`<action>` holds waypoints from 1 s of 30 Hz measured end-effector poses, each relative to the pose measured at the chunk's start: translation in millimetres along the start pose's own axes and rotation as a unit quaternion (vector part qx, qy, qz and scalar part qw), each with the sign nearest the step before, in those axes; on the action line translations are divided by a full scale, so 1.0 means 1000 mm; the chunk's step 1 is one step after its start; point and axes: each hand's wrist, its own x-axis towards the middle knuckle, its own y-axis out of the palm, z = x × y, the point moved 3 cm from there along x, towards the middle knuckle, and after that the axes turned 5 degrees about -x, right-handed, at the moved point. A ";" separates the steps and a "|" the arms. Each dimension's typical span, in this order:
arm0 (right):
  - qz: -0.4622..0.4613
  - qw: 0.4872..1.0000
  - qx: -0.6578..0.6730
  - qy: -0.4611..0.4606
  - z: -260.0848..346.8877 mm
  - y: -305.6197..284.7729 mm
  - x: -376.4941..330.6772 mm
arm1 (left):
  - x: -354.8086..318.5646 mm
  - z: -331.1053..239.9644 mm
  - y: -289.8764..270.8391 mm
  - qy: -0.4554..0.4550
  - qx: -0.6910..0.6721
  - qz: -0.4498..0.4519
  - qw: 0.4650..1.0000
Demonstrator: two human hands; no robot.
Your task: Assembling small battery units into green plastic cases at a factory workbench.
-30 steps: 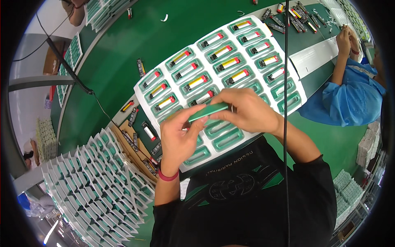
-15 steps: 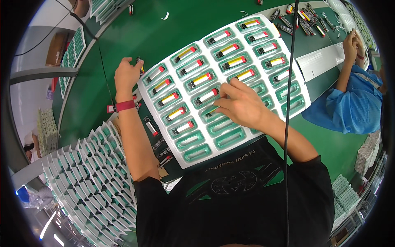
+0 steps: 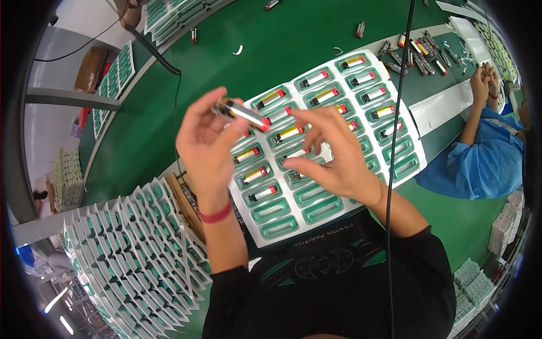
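In swings the left hand (image 3: 206,141) from the tray's left side! The green desk (image 3: 226,73) carries that white tray (image 3: 292,205), part-filled; above it the right hand's (image 3: 339,155) grip gapes, apparently empty, while the left's pinches a red-ended battery cell (image 3: 247,116). Looks like mid-transfer, calling for a careful hand-to-hand pass.

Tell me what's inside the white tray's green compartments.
Small red-ended cylinders, white or yellow, lie in many compartments of the white tray; bare green shows in several nearest the body. The right hand and left hand cover others, hiding some contents.
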 end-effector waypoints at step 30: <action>0.033 0.993 -0.013 -0.109 0.032 -0.022 0.017 | -0.045 -0.037 0.005 0.144 0.094 0.114 0.978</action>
